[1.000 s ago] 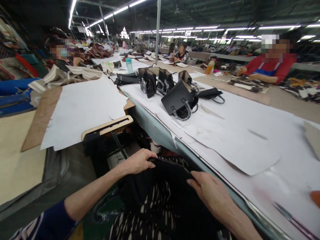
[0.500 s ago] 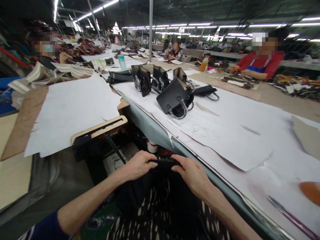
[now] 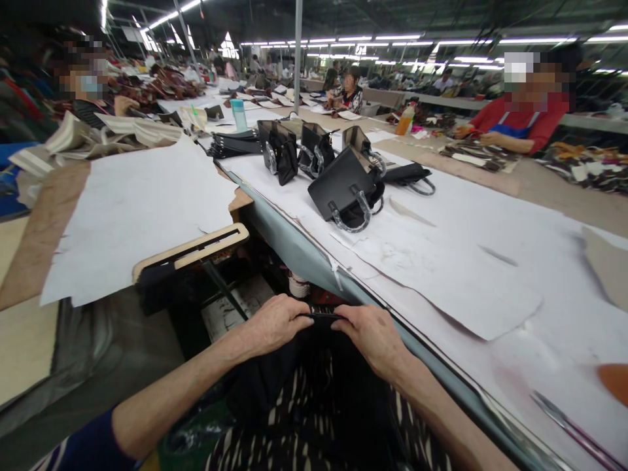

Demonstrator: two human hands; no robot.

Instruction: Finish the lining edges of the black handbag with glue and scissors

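Above my lap, a dark black piece with a stiff upper edge (image 3: 324, 318) is stretched between my two hands; most of it blends into the dark cloth below, so its full shape is unclear. My left hand (image 3: 279, 322) pinches the edge from the left, thumb below and fingers on top. From the other side my right hand (image 3: 370, 333) grips the same edge, fingers curled and thumb underneath. Beyond the hands, a black handbag (image 3: 341, 183) with plastic-wrapped handles lies tilted on the white-covered table (image 3: 441, 261). More black handbags (image 3: 279, 150) stand behind it.
At left is a wooden slotted frame (image 3: 196, 248) beside a paper-covered board (image 3: 132, 209). A pink-handled pointed tool (image 3: 579, 428) lies at the right. Farther back are a turquoise-lidded bottle (image 3: 239, 116), an orange bottle (image 3: 405, 121) and a co-worker in a red top (image 3: 549, 124).
My hands have come slightly closer together along the black edge, both still pinching it. The view has shifted a little; the handbags on the table stay put.
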